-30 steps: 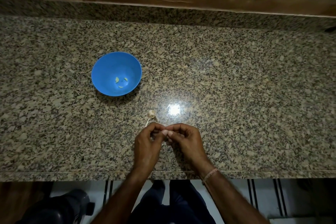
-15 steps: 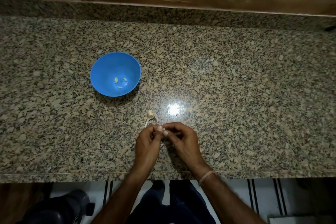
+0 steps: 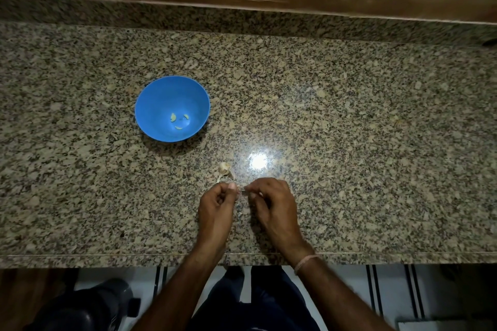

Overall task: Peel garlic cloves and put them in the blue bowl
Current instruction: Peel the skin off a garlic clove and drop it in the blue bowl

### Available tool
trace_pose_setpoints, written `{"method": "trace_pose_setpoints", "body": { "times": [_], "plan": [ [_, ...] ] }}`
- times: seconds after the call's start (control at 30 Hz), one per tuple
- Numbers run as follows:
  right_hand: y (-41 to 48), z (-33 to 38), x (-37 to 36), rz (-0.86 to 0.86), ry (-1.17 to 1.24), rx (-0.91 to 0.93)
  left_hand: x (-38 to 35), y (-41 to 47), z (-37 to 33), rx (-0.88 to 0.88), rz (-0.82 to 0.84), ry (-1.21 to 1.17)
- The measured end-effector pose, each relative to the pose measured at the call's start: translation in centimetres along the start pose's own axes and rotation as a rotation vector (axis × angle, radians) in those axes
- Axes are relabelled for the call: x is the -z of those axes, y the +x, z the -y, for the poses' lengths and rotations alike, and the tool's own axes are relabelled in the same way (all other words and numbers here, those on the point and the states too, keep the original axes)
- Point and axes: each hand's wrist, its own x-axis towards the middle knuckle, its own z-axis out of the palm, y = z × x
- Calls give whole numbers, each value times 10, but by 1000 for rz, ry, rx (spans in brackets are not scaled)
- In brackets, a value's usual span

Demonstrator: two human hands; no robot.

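Hands at the countertop's [image 3: 349, 142] front edge: our left hand [image 3: 215, 207] and right hand [image 3: 274, 204], fingers curled, pinch one garlic clove [image 3: 242, 191] and have just drawn slightly apart, so we judge its skin is tearing; the blue bowl [image 3: 161, 97] waits toward the back-left.
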Motion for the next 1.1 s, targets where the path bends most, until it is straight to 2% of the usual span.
{"method": "trace_pose_setpoints", "body": {
  "times": [0.07, 0.17, 0.33, 0.53, 0.67, 0.8, 0.9, 0.97, 1.03, 1.1],
  "plan": [
    [1, 7, 1, -2, 63, -20, 0, -1, -2, -35, -6, 33],
    [4, 20, 2, 61, 413, -201, 0, -2, -3, -98, 4, 168],
    [7, 17, 0, 76, 518, -281, 0, -4, -5, -148, -18, 346],
    [6, 20, -2, 78, 450, -250, 1, -4, -2, -158, -21, 359],
    [8, 22, -2, 54, 373, -211, -1, -4, -2, -114, 33, 264],
    [7, 18, -7, 35, 181, -112, -2, -3, 1, -44, 64, 135],
    [4, 9, -8, 12, 9, -21, 0, 0, 1, -45, 23, 141],
    [2, 13, -4, -3, 135, -73, 1, 0, 1, -78, 4, 182],
    [2, 23, -1, 27, 399, -232, 1, -2, 0, -128, -7, 254],
    [3, 28, -2, 37, 538, -329, 1, -5, -2, -184, -31, 316]
  ]
}}
